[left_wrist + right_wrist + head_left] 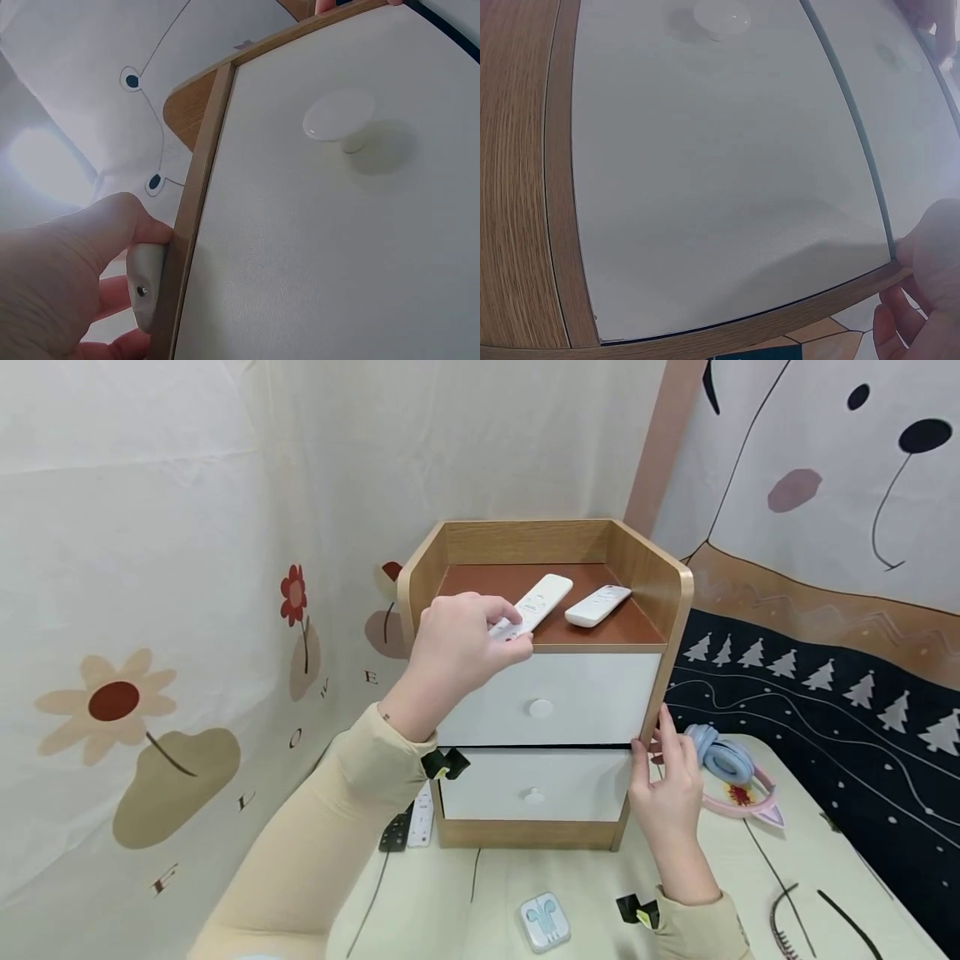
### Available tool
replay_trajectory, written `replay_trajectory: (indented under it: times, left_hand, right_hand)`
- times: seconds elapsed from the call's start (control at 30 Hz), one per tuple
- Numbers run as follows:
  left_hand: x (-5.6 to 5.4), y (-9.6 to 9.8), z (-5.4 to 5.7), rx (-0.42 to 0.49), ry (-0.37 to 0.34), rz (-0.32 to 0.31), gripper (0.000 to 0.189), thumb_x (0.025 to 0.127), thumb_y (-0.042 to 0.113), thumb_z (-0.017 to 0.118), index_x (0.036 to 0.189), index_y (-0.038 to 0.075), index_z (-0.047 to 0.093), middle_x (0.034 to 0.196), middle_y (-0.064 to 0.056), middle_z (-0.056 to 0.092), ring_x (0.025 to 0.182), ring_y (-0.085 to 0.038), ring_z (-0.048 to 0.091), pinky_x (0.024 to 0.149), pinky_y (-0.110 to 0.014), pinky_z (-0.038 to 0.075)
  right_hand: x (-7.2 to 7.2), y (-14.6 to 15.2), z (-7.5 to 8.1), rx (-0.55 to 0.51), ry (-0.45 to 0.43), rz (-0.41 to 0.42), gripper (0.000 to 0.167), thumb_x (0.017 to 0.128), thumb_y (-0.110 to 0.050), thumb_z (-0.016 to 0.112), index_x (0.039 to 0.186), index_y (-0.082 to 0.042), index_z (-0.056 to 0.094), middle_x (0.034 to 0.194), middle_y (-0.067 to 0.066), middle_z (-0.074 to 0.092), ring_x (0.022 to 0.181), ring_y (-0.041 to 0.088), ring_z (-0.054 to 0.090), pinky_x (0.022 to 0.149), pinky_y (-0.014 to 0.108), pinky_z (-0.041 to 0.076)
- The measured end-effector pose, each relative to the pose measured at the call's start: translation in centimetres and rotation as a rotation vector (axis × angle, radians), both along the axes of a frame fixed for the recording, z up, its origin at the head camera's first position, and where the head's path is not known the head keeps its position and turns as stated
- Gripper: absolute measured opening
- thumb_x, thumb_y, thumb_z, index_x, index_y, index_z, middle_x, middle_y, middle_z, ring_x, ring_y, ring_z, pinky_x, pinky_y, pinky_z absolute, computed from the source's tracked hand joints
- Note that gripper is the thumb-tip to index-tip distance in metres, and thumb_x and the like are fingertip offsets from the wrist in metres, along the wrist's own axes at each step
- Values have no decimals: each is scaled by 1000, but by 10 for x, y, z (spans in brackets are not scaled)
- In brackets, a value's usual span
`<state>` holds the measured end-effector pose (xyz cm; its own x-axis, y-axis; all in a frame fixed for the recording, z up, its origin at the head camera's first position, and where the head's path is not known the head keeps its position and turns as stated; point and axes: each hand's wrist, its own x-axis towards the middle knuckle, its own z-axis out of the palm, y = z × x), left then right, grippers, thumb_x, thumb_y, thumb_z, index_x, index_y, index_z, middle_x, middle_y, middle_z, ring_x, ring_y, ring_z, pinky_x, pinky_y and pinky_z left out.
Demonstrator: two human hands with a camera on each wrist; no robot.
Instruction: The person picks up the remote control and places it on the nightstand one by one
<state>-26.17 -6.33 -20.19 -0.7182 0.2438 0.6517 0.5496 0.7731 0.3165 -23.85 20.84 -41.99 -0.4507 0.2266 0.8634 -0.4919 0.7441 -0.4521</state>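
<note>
A small wooden cabinet [527,833] with two white drawers stands on the table. On its brown open top lie two white remote controls. My left hand [468,639] reaches over the top's front edge and pinches the nearer remote control [551,593] between thumb and fingers; in the left wrist view the end of that remote [145,281] shows beside the wooden edge. The other remote control [597,606] lies to the right of it. My right hand [670,785] grips the cabinet's right front edge at the height of the gap between the drawers, thumb in front. Both drawers appear closed.
Blue headphones [722,756] and a pink cat-ear headband [757,793] lie right of the cabinet. Boxed earphones [544,922] sit in front. A black remote [396,831] and a white remote [422,817] lean at the left side. Printed curtains hang behind.
</note>
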Motion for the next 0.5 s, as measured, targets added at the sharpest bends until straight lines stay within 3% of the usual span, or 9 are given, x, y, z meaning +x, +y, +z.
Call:
replay_trajectory:
  times: [0.2,0.5]
  left_hand:
    - [-9,8,5,-6,-120,20,16,90,36,76,99,27,86,96,5,80,93,-18,65,83,-40,52]
    - [-22,23,14,-73,-189,-16,23,96,42,80,110,25,87,112,2,82,104,-19,71,90,-39,56]
  right_hand:
    - [0,0,-1,3,10,1,68,98,7,73,162,-4,52,113,30,65,93,36,68,86,2,40]
    - [-2,1,-2,2,9,7,67,99,5,73,162,-3,52,112,30,64,94,37,67,89,0,38]
